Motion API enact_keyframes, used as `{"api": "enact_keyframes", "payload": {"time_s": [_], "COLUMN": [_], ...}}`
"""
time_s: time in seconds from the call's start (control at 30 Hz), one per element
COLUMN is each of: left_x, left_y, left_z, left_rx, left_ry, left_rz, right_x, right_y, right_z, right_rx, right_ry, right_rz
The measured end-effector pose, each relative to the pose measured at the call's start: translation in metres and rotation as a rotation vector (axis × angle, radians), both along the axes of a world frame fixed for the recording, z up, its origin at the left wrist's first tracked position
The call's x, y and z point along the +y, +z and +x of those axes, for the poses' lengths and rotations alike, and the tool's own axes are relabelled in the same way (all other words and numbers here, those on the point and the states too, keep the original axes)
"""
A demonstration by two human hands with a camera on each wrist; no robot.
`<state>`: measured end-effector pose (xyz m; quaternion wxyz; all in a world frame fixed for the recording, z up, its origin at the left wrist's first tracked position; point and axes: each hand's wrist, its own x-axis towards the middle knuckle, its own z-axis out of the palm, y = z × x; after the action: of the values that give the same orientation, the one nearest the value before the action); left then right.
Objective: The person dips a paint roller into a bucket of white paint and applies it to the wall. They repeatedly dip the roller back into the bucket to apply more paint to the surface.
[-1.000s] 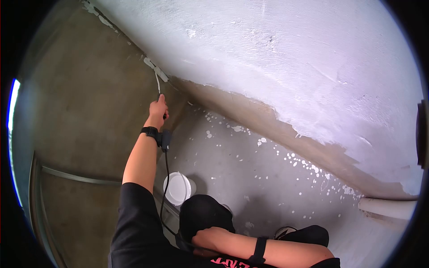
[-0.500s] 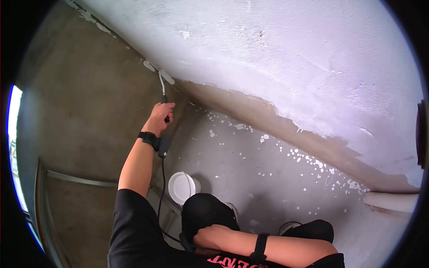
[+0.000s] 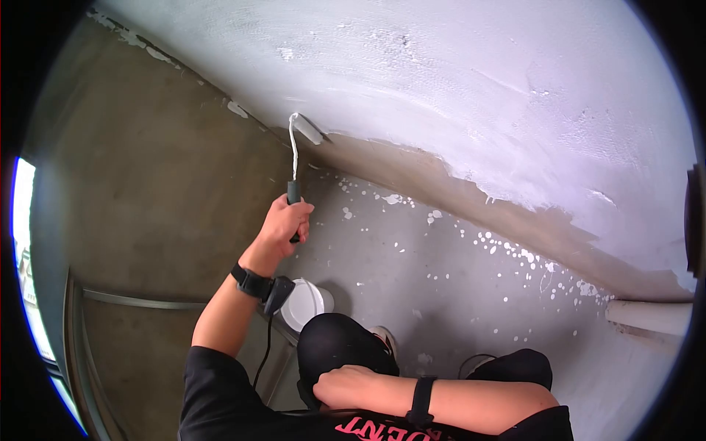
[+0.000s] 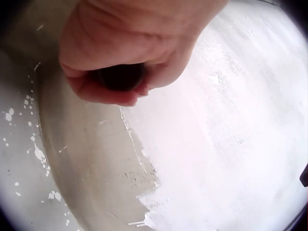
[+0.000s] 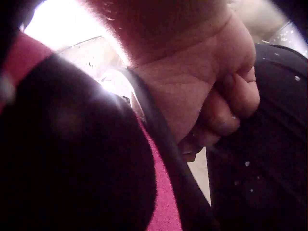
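In the head view, my left hand (image 3: 284, 226) grips the dark handle (image 3: 293, 192) of a small paint roller. Its white-coated rod leads up to the roller head (image 3: 307, 130), which lies at the lower edge of the white-coated wall (image 3: 441, 81), near the corner. The left wrist view shows the left hand (image 4: 130, 41) with fingers and thumb curled round the handle's dark end (image 4: 121, 77); the roller head is hidden there. My right hand (image 3: 344, 386) rests on the black-clothed knee (image 3: 338, 345). In the right wrist view, the right hand (image 5: 192, 91) has its fingers curled in, with nothing visible in them.
A white bucket (image 3: 301, 305) stands on the grey, white-spattered floor (image 3: 412, 272) beside the knee. A bare brown wall (image 3: 147, 176) is on the left, with a metal rail (image 3: 147, 299) across its lower part. At the right is a pale pipe (image 3: 647, 316) by the wall's foot.
My left hand has moved right and down in the head view. The roller head has shifted right from the brown wall's edge to the white wall. The right hand has stayed on the knee.
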<state>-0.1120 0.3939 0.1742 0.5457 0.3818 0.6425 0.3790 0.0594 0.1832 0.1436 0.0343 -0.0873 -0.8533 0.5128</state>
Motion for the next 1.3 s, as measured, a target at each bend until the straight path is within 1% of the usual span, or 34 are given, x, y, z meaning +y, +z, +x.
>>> {"api": "enact_keyframes", "payload": {"time_s": [0.07, 0.17, 0.3, 0.47, 0.6, 0.7, 0.9, 1.03, 1.13, 1.23, 1.3], "left_x": [-0.010, -0.026, -0.044, -0.058, -0.072, -0.082, -0.096, -0.108, -0.116, -0.117, -0.117], "left_y": [0.001, 0.003, 0.012, 0.010, 0.012, 0.016, 0.011, 0.014, 0.015, 0.022, 0.023], "left_z": [0.013, 0.031, 0.059, 0.079, 0.092, 0.106, 0.121, 0.136, 0.141, 0.145, 0.142], "left_rx": [0.038, 0.029, -0.056, -0.046, -0.028, -0.038, -0.058, -0.022, -0.021, 0.021, 0.043], "left_ry": [-0.020, -0.071, -0.080, -0.114, -0.169, -0.172, -0.224, -0.235, -0.330, -0.347, -0.377], "left_rz": [-0.005, -0.005, -0.019, -0.003, -0.050, -0.075, -0.070, -0.104, -0.113, -0.135, -0.135], "right_x": [0.000, 0.000, -0.001, -0.003, -0.001, -0.001, -0.002, -0.005, -0.009, -0.006, -0.005], "right_y": [0.003, 0.003, 0.003, 0.000, 0.002, 0.001, 0.002, -0.001, -0.007, 0.000, 0.002], "right_z": [0.003, 0.005, 0.005, 0.001, 0.004, 0.002, 0.003, -0.001, -0.003, 0.002, 0.003], "right_rx": [0.015, 0.030, 0.016, 0.018, 0.018, -0.001, -0.021, -0.056, -0.041, -0.026, -0.062], "right_ry": [-0.013, -0.022, -0.020, -0.028, -0.025, -0.016, -0.030, -0.025, -0.054, -0.037, -0.035], "right_rz": [-0.011, -0.019, -0.025, 0.003, 0.000, -0.017, -0.043, -0.051, -0.082, -0.092, -0.122]}}
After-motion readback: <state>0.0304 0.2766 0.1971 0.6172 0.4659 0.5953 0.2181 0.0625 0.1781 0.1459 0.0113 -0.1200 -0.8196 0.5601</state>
